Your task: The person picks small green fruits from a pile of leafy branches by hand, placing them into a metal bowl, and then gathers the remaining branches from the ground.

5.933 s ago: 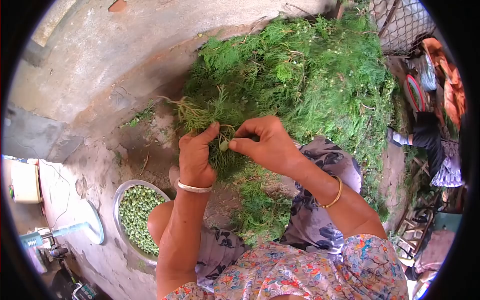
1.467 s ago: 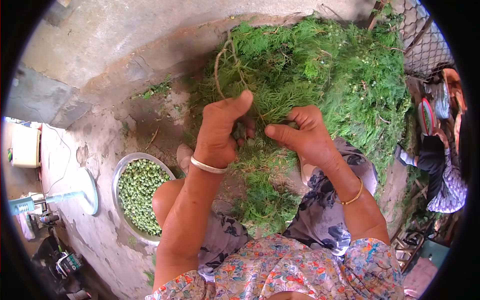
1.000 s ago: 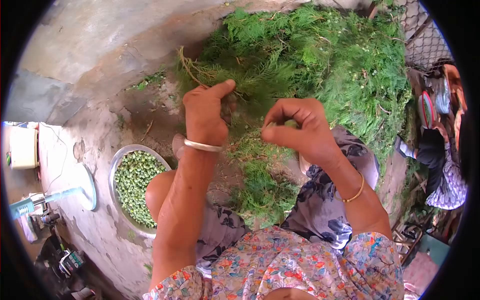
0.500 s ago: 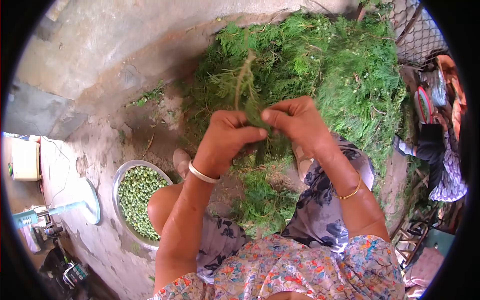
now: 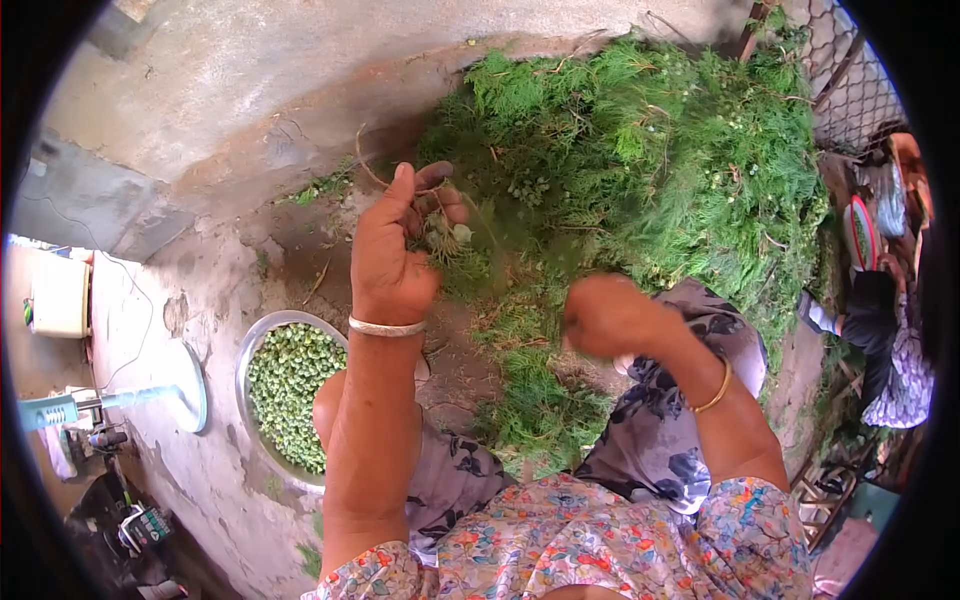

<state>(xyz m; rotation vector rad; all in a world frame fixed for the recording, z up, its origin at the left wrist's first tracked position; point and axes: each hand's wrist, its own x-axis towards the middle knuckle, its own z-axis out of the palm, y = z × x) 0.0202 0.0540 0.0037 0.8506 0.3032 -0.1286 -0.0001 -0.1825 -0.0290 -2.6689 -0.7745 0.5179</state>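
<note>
My left hand [image 5: 392, 250] is raised in front of the branch pile, palm turned inward. Its curled fingers hold a thin evergreen twig [image 5: 366, 168], whose bare end sticks up past the thumb. Pale green cones [image 5: 460, 233] and feathery leaves hang from the twig beside the fingers. To the right, my right hand [image 5: 610, 315] is apart from the twig and smeared by motion. Its fingers are too blurred to make out. Below both hands, loose green sprigs [image 5: 540, 395] lie on the ground between my feet.
A large heap of evergreen branches [image 5: 650, 150] lies ahead against the wall. At my left stands a metal basin [image 5: 247, 400] filled with small green cones, with a pale blue fan [image 5: 180, 385] beyond it. Another person's dark-clothed leg [image 5: 868, 320] shows at the right edge.
My hands were together at the sprig and are now apart. The left has moved left and up with the twig; the right has dropped lower. The view has shifted slightly.
</note>
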